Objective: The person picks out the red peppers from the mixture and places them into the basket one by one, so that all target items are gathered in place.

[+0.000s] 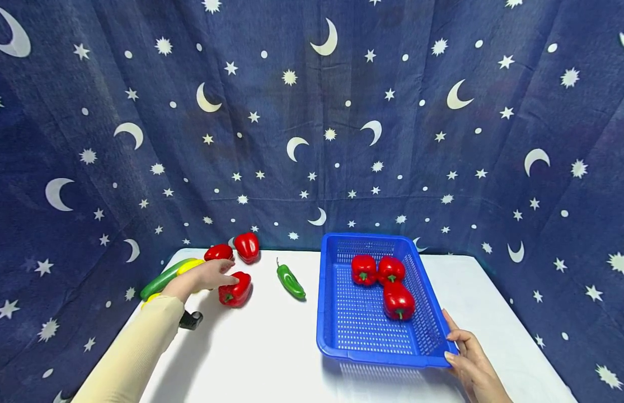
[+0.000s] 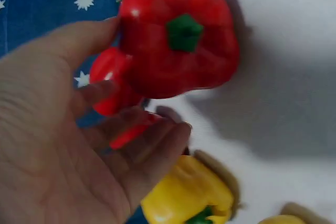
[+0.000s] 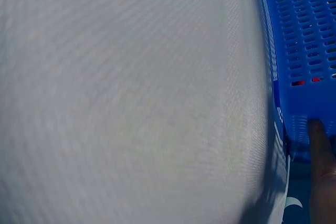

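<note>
Here's your left hand, fingers loosely spread, right at a red pepper on the table's left side; your right hand grips the blue basket's near-right corner!

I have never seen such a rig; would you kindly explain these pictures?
No machine here: a person works bare-handed. The wide picture comes from a head camera, the others from one on each wrist. The left hand is at a red pepper, not closed round it; the right hand holds a corner of a blue basket containing three red peppers. On the white surface are, among others, two more red peppers, a green chili and a yellow pepper.
</note>
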`<state>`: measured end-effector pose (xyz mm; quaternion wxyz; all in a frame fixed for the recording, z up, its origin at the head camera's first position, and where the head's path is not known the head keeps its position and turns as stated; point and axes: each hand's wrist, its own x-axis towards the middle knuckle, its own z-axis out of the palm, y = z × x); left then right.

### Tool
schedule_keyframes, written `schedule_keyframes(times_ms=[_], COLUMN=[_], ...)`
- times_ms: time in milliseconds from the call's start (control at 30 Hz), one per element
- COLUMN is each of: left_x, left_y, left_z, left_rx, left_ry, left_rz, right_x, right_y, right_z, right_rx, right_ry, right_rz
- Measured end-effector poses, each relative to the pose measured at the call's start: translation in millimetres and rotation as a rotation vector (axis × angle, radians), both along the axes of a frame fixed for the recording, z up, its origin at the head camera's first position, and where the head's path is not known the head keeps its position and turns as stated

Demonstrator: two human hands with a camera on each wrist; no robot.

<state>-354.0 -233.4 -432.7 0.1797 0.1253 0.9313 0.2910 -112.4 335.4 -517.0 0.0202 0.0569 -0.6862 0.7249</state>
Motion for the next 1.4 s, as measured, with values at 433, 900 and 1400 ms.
schedule_keyframes(times_ms=[433,900,1400], left_x=[6.3,16.2,23.9], left_y=[-4.5,-5.4,-14.9], left_z=[-16.0,-27.3,-34.6], left_rx=[0.269,0.24,0.371], left_ry=[-0.219,-0.134,-0.256], left_rz=[0.074,0.103,0.064], right_x=[-0.2,-1.4,-2.1], right_y=[-0.1,1.0,-0.2], right_z=[-0.7,-1.5,-1.3], right_rx=[-0.007,0.02,0.027], right_ry=[0.017,-0.04,-0.045], right_rz=[0.002,-0.039,-0.054])
